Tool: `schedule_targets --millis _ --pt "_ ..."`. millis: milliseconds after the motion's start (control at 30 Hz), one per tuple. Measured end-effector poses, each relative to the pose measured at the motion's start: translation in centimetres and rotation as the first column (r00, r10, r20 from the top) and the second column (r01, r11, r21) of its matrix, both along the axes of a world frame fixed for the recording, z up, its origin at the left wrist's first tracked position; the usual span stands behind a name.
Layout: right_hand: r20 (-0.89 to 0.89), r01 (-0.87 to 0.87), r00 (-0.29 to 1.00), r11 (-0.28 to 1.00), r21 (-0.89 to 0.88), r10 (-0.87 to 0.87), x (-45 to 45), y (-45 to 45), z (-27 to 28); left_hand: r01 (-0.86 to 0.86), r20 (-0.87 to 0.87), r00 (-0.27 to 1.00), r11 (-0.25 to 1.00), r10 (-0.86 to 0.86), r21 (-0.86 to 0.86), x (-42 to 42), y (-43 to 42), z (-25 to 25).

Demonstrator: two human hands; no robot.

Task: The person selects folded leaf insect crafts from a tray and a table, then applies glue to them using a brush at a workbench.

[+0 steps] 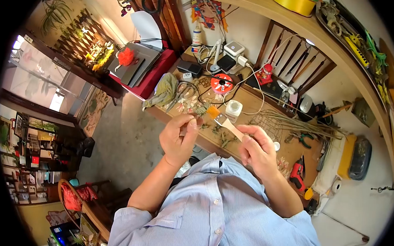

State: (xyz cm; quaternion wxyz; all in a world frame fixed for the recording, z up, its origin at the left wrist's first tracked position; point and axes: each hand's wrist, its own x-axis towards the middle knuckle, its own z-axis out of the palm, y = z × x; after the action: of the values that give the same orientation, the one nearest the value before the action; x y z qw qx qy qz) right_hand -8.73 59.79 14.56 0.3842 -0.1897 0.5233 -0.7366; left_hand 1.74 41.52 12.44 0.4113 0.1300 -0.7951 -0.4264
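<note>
My right hand [257, 151] is closed round the pale handle of a flat brush [225, 123], whose orange bristles point up and left. To its left, my left hand [178, 137] is pinched at the fingertips on a small greyish-green piece [200, 111], too small to make out clearly. The bristles are close beside this piece; whether they touch it I cannot tell. A small white jar [233, 109] stands just behind the brush. Pale flower-like pieces [186, 106] lie on the wooden table [251, 99] beyond my left hand.
A red spool [221, 83], a greenish cloth [164, 91] and scissors [180, 92] lie farther back. Bundled stems [289, 122], green-handled pliers [305, 140] and a red power tool [297, 173] are on the right. A curved shelf [272, 12] hangs above the table.
</note>
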Motion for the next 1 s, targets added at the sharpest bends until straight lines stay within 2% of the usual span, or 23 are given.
schedule_targets --millis 67,100,167,200,267,300,367,400,433,467,533,667,833,867,900,933,967,1000 --pt "0.041 -0.047 0.998 0.998 0.047 0.045 -0.4 0.8 0.2 -0.011 -0.030 0.999 0.989 0.016 0.147 0.0 -0.1 0.1" --pt "0.040 -0.049 0.998 0.998 0.047 0.047 -0.3 0.6 0.5 -0.013 -0.030 0.999 0.989 0.018 0.147 0.0 -0.2 0.1" --pt "-0.004 0.175 0.985 0.984 -0.035 -0.175 -0.2 0.0 1.0 0.020 -0.031 0.999 0.983 -0.015 0.180 0.0 -0.3 0.3" --pt "-0.004 0.183 0.983 0.983 -0.033 -0.183 -0.5 -0.3 0.8 0.028 -0.031 0.999 0.983 -0.023 0.182 -0.1 -0.1 0.3" --pt "-0.093 0.066 0.993 0.998 -0.006 -0.066 -1.9 -1.1 0.0 0.117 -0.090 0.992 0.936 -0.092 0.333 -0.4 0.2 0.4" --pt "-0.121 0.083 0.990 0.994 0.072 -0.074 -2.6 -1.2 -0.2 0.125 -0.090 0.991 0.935 -0.100 0.333 -0.4 0.2 0.6" --pt "-0.181 0.129 0.978 0.983 0.133 -0.104 -3.1 -2.2 -0.1 0.166 -0.106 0.986 0.841 -0.129 0.514 -0.5 0.2 0.7" --pt "-0.243 0.169 0.962 0.967 0.190 -0.120 -3.2 -2.9 0.0 0.167 -0.108 0.986 0.842 -0.130 0.513 -0.5 0.1 0.6" --pt "-0.325 0.190 0.937 0.970 0.153 -0.132 -3.2 -3.4 -0.3 0.218 -0.163 0.975 0.800 -0.153 0.559 -0.6 0.0 0.5" --pt "-0.326 0.187 0.937 0.971 0.151 -0.130 -3.2 -3.8 0.1 0.269 -0.218 0.961 0.754 -0.170 0.599 -0.6 -0.1 0.5" --pt "-0.455 0.203 0.888 0.946 0.252 -0.069 -3.0 -4.5 1.2 0.268 -0.188 0.963 0.755 -0.192 0.598 -0.3 -0.2 0.6" --pt "-0.501 0.162 0.865 0.946 0.282 0.001 -3.0 -5.1 1.2 0.299 -0.178 0.954 0.737 -0.241 0.606 0.0 -0.4 0.4" --pt "-0.514 0.164 0.853 0.890 0.425 0.088 -2.7 -5.4 1.7 0.284 -0.165 0.959 0.735 -0.232 0.616 0.1 -0.7 -0.2" --pt "-0.514 0.161 0.853 0.890 0.427 0.092 -2.6 -5.5 1.8 0.272 -0.161 0.962 0.734 -0.220 0.623 0.0 -0.7 -0.3" --pt "-0.591 0.234 0.806 0.895 0.380 0.039 -2.4 -5.6 1.9 0.269 -0.162 0.963 0.734 -0.216 0.624 -0.2 -0.6 -0.4" --pt "-0.662 0.302 0.750 0.896 0.325 -0.013 -2.3 -5.7 2.0 0.245 -0.161 0.969 0.653 -0.187 0.716 -0.4 -0.5 -0.5" --pt "-0.664 0.297 0.748 0.898 0.324 -0.008 -2.1 -5.8 1.8 0.221 -0.159 0.975 0.564 -0.158 0.796 -0.6 -0.4 -0.5" --pt "-0.741 0.346 0.668 0.909 0.234 -0.064 -1.9 -5.9 1.3 0.220 -0.161 0.975 0.566 -0.152 0.795 -0.8 -0.4 -0.5"
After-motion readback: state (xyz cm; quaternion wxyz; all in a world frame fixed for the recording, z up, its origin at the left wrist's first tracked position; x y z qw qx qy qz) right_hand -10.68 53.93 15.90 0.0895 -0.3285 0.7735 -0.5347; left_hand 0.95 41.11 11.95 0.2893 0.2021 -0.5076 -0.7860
